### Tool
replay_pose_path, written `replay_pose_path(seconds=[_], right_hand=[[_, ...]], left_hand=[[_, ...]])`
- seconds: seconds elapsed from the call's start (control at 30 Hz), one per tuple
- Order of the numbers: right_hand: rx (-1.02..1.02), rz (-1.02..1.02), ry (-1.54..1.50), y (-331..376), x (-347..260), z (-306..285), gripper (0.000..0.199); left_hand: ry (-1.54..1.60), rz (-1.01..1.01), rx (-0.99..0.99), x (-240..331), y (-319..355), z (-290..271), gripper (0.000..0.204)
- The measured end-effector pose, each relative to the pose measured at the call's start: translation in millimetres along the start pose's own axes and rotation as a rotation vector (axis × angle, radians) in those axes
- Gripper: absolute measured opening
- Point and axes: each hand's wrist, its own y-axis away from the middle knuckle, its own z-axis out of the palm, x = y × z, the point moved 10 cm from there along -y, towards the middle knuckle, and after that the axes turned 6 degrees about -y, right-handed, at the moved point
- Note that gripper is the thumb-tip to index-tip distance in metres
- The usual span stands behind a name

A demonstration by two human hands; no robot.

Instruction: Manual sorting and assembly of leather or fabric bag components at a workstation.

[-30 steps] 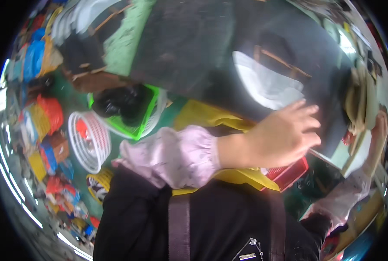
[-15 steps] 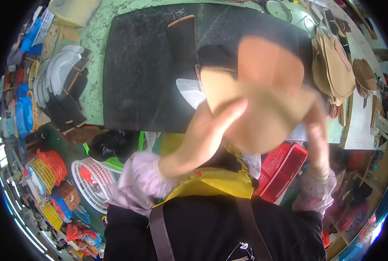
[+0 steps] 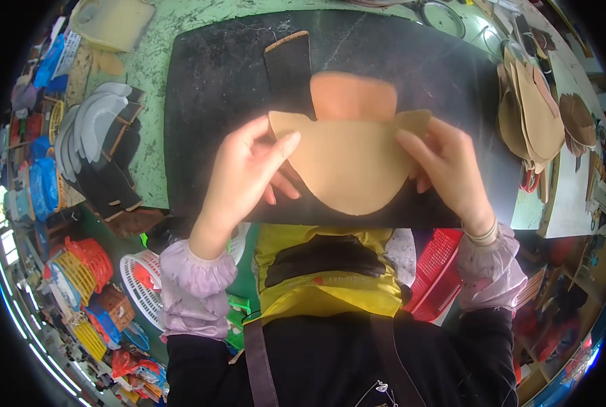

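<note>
Left hand [image 3: 245, 173] and right hand [image 3: 445, 169] are pinching the tan curved leather piece [image 3: 347, 163] at nine and three o'clock, fingers closed on its edges, above the black rubber mat [image 3: 208, 88].

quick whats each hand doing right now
Left hand: closed on the left edge of the tan leather piece.
Right hand: closed on the right edge of the same piece, held over the black mat.
</note>
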Motion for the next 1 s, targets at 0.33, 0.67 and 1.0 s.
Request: replay_pose_path(seconds=[0.33, 0.67, 1.0], right_hand=[[-0.057, 0.079, 0.052, -2.6, 5.6, 3.0, 0.025], [0.221, -0.257, 0.619, 12.1, -26.8, -17.7, 0.024], [0.006, -0.622, 0.686, 55.0, -27.9, 19.9, 0.054]], left_hand=[[-0.06, -0.081, -0.035, -11.0, -6.2, 6.0, 0.026], [-0.971, 0.499, 0.353, 65.7, 6.7, 0.4, 0.03], [-1.2, 0.676, -0.055, 11.8, 37.8, 22.1, 0.088]])
